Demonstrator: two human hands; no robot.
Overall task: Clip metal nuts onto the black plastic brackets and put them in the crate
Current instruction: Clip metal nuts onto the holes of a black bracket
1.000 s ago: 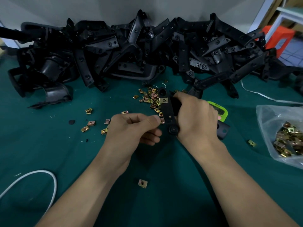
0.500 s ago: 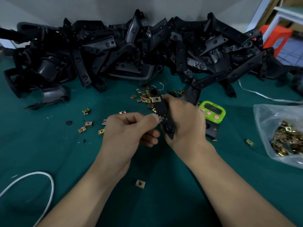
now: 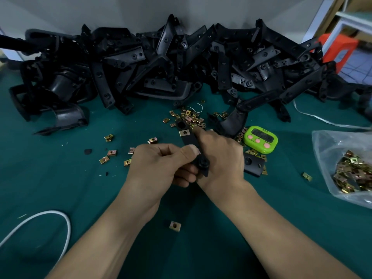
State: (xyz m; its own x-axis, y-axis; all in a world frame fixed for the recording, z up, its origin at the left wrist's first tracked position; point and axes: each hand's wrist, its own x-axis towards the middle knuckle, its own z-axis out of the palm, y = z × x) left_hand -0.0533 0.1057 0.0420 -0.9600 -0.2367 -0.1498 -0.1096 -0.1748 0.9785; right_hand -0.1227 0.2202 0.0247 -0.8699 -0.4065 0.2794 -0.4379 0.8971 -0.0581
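A black plastic bracket point(image 3: 189, 138) is held upright-tilted over the green table, gripped by my right hand point(image 3: 220, 156) from the right. One brass clip nut point(image 3: 184, 133) sits clipped near the bracket's upper end. My left hand point(image 3: 163, 164) pinches at the bracket's left edge with thumb and forefinger; whatever it pinches is hidden under the thumb. Loose clip nuts point(image 3: 189, 116) lie scattered just beyond the hands, and one single nut point(image 3: 175, 226) lies between my forearms. No crate is in view.
A big heap of black brackets point(image 3: 181, 63) fills the back of the table. A green timer point(image 3: 261, 139) and another black part point(image 3: 253, 165) lie right of my hands. A clear bag of nuts point(image 3: 350, 172) sits at the right edge; a white cable point(image 3: 60, 218) curls at front left.
Both hands with the bracket have shifted left, uncovering the green timer. My left thumb has closed in against the bracket's edge.
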